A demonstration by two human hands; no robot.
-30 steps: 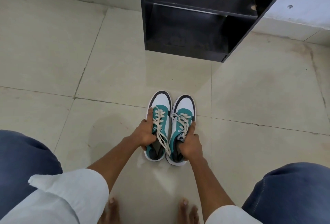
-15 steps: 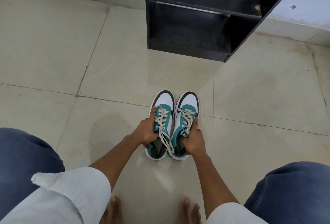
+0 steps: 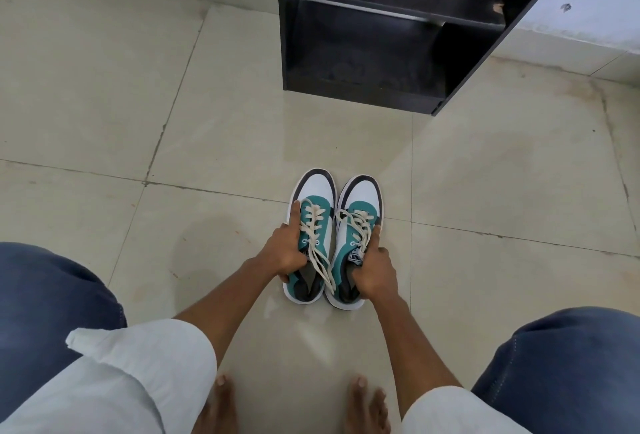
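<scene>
Two teal, white and black sneakers with cream laces sit side by side, toes pointing away from me. My left hand (image 3: 287,248) grips the left sneaker (image 3: 316,191) at its collar, thumb along the outer side. My right hand (image 3: 375,269) grips the right sneaker (image 3: 360,196) the same way, fingers tucked into the opening. Whether the soles touch the floor or hover just above it I cannot tell.
A black open shoe rack (image 3: 377,38) with a low shelf stands against the wall straight ahead of the sneakers. Beige tiled floor (image 3: 138,104) spreads all around. My knees in blue trousers and bare feet frame the bottom of the view.
The pair of sneakers, held in both hands, has moved forward a little toward the black rack. The grips look the same.
</scene>
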